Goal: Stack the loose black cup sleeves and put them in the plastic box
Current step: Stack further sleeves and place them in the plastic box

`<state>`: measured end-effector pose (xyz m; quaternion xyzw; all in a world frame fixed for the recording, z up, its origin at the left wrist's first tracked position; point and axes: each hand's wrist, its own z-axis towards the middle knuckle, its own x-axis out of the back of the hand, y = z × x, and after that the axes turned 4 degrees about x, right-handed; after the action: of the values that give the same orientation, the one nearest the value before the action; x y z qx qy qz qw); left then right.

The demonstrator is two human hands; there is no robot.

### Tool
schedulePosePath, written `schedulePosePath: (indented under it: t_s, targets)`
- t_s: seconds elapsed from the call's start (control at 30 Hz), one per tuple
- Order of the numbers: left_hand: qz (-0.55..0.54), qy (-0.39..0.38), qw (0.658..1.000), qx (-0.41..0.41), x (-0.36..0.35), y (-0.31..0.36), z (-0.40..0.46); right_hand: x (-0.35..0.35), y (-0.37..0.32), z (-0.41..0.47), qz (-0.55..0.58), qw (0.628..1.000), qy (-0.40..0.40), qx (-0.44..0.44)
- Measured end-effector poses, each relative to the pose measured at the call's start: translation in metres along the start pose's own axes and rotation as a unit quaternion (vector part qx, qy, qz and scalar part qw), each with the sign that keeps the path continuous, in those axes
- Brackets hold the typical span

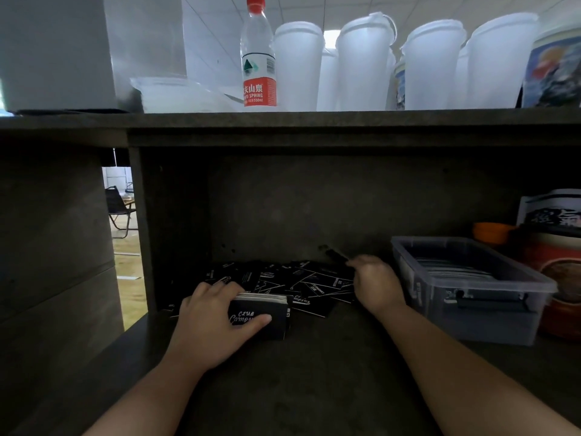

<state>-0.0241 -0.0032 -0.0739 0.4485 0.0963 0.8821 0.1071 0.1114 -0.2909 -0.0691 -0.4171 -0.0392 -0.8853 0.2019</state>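
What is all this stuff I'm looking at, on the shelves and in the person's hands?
Water bottle: one, clear with red cap and label, top shelf.
Plastic cups: several, translucent white, top shelf beside the bottle.
Loose sleeves: many, black, scattered at the back of the lower shelf.
Sleeve stack: one, black, lower shelf.
Plastic box: one, clear grey, lower shelf right, sleeves already inside.
Left hand: grips the stack.
Right hand: pinches one lifted sleeve.
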Motion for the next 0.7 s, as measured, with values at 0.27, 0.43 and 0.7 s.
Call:
schedulePosePath:
  t_s: [0.27, 0.43, 0.7]
  targets:
    - [-0.01, -0.001, 1.0, 0.002, 0.002, 0.001, 0.0, 0.011, -0.048, -0.007, 0.107, 0.981, -0.112, 0.121]
    - [-0.01, 0.0, 1.0, 0.004, 0.001, 0.001, 0.0, -0.003, -0.04, -0.006, 0.127, 0.978, -0.165, -0.003]
    - [-0.004, -0.007, 1.0, 0.012, 0.002, 0.0, 0.001, 0.003, -0.033, 0.002, 0.199, 0.971, -0.107, -0.074]
